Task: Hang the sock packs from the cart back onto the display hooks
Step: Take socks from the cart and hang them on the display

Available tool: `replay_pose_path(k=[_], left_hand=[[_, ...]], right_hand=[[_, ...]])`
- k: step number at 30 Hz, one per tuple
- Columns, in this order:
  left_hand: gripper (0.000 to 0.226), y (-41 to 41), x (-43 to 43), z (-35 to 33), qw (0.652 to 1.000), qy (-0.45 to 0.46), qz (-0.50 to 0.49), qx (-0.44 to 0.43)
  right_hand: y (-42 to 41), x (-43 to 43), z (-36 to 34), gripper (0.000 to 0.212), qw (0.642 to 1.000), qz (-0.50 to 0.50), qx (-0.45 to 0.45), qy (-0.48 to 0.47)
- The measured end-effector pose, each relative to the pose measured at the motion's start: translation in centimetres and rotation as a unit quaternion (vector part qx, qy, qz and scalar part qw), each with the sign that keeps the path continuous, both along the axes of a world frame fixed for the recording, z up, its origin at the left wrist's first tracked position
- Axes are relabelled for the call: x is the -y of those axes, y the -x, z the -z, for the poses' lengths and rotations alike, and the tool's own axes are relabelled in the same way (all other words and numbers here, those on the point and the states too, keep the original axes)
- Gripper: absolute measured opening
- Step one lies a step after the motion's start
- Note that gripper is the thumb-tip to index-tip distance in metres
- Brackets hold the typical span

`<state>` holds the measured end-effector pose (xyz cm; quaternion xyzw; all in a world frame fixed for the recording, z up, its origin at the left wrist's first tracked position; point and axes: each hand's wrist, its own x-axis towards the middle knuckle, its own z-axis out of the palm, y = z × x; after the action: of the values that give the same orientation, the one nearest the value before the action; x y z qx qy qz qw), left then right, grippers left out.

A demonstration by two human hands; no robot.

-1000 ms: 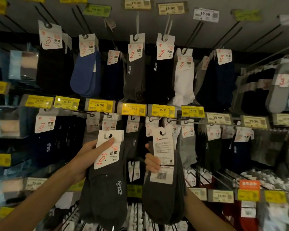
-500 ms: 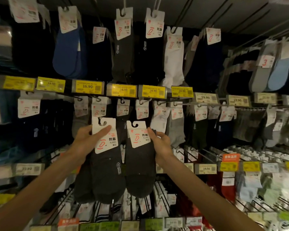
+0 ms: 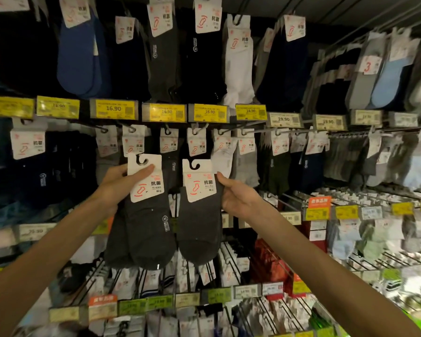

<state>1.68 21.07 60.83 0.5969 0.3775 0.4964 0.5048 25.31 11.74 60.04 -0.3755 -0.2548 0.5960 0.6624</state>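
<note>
I hold two dark grey sock packs side by side in front of the sock wall. My left hand (image 3: pixel 118 184) grips the left sock pack (image 3: pixel 147 215), thumb across its white header card. My right hand (image 3: pixel 236 195) pinches the right edge of the right sock pack (image 3: pixel 199 215). Both header cards face me, their cut-out hook holes at the top. They hang just below the middle row of display hooks (image 3: pixel 167 130), which carry similar packs. No cart is in view.
Yellow price tags (image 3: pixel 113 109) run above the middle row of hooks. Dark, blue and white sock packs (image 3: pixel 238 62) fill the top row. Lower wire hooks (image 3: pixel 231 261) stick out toward me below my hands, holding more packs. An orange tag (image 3: pixel 319 202) sits at right.
My right hand turned its pack round so the front of the card faces me, and brought it up beside the left pack. The view tilted down along the wall.
</note>
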Motion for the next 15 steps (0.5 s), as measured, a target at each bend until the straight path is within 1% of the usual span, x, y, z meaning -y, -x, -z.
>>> replay_pose_path(k=[5,9,15], left_hand=[[0.019,-0.3,0.3,0.1,0.999,0.02,0.025,0.01],[0.024,-0.6,0.7,0.0,0.998,0.04,0.039,0.017],[0.023,-0.9,1.5,-0.6,0.998,0.049,0.039,0.018]], right_hand=[[-0.6,1.4,0.0,0.035,1.0,0.003,0.009,-0.012],[-1.5,2.0,0.1,0.025,1.0,0.013,0.006,-0.018],[-2.7,2.7,0.3,0.021,0.997,0.048,0.058,-0.028]])
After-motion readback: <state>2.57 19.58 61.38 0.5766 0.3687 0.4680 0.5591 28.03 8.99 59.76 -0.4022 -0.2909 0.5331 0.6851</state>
